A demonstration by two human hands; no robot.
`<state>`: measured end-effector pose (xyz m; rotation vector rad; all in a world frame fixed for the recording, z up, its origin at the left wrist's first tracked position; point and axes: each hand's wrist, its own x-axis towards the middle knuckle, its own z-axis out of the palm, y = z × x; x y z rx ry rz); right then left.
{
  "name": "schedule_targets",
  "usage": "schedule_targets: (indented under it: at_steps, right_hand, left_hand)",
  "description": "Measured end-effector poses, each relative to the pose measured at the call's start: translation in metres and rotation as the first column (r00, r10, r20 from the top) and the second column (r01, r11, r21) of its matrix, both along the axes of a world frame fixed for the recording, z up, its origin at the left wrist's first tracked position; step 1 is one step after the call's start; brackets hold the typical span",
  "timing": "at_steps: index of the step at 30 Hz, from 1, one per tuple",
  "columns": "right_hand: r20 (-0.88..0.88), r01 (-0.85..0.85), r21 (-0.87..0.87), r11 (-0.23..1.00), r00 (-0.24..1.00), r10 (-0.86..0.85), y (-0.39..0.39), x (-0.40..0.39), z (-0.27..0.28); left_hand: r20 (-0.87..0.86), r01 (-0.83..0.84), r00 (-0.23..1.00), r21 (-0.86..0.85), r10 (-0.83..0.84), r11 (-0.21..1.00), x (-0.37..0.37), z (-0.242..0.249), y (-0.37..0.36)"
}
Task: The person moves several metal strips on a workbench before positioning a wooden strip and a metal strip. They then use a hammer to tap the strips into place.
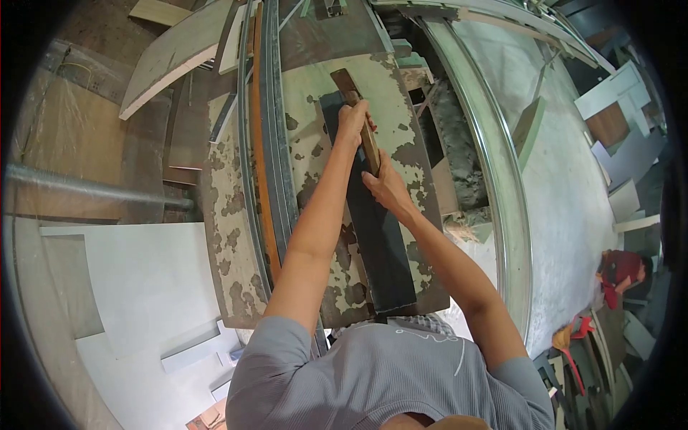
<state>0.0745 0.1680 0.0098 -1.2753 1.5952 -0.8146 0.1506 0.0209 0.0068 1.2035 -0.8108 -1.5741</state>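
A long, narrow brown wooden block lies along a dark, flat board, its far end sticking out past my left hand. My left hand is closed round the block's middle, near a small red spot. My right hand grips the near end, with the thumb low over the dark board. The board runs lengthwise towards my body on a worn worktable with patchy, peeling paint. The undersides of the block and the fingers beneath it are hidden.
Long metal rails with an orange strip run along the table's left side. A shiny metal-edged rail lies to the right. White panels are at the lower left. Offcuts and a red-handled tool lie at the lower right.
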Motion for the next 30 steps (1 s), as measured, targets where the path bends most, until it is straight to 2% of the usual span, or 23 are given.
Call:
schedule_targets:
  at_steps: [2, 7, 10, 14, 19, 21, 23, 26, 28, 30]
  right_hand:
    - [0.005, 0.008, 0.000, 1.000, 1.000, -0.008, -0.003, 0.000, -0.012]
    - [-0.037, -0.061, -0.112, 0.992, 0.998, 0.057, 0.004, 0.002, -0.007]
    - [0.025, -0.109, -0.002, 0.994, 0.994, 0.109, 0.008, 0.008, 0.005]
    - [0.045, -0.133, -0.040, 0.990, 0.990, 0.134, 0.009, 0.018, -0.005]
    - [0.112, -0.161, 0.001, 0.987, 0.981, 0.160, 0.023, 0.013, 0.002]
    - [0.064, -0.156, -0.023, 0.987, 0.986, 0.157, 0.045, 0.006, 0.010]
    - [0.018, -0.161, -0.043, 0.986, 0.987, 0.162, 0.071, -0.001, 0.010]
    - [-0.001, -0.131, -0.082, 0.988, 0.991, 0.132, 0.111, -0.003, 0.008]
    - [0.024, -0.077, 0.053, 0.996, 0.997, 0.076, 0.130, -0.004, 0.012]
    - [0.025, -0.059, 0.050, 0.997, 0.998, 0.058, 0.139, -0.004, -0.001]
  left_hand:
    - [0.088, 0.055, 0.995, 0.015, -0.056, 0.998, 0.000, -0.006, -0.004]
    - [0.043, -0.016, 0.999, 0.020, 0.015, 1.000, 0.012, -0.005, 0.003]
    - [0.031, -0.066, 0.997, 0.008, 0.066, 0.998, 0.026, -0.002, 0.013]
    - [0.044, -0.092, 0.995, -0.005, 0.092, 0.996, 0.038, -0.005, 0.019]
    - [0.021, -0.108, 0.994, -0.008, 0.109, 0.994, 0.035, 0.004, 0.036]
    - [0.017, -0.116, 0.993, -0.020, 0.117, 0.993, 0.032, 0.007, 0.055]
    - [0.005, -0.006, 1.000, 0.007, 0.006, 1.000, 0.028, 0.005, 0.081]
    - [0.035, 0.025, 0.999, 0.032, -0.026, 0.999, 0.013, 0.011, 0.121]
    - [0.010, 0.032, 0.999, 0.078, -0.032, 0.996, 0.005, 0.000, 0.138]
    - [-0.013, 0.044, 0.999, 0.119, -0.043, 0.992, 0.004, -0.004, 0.145]
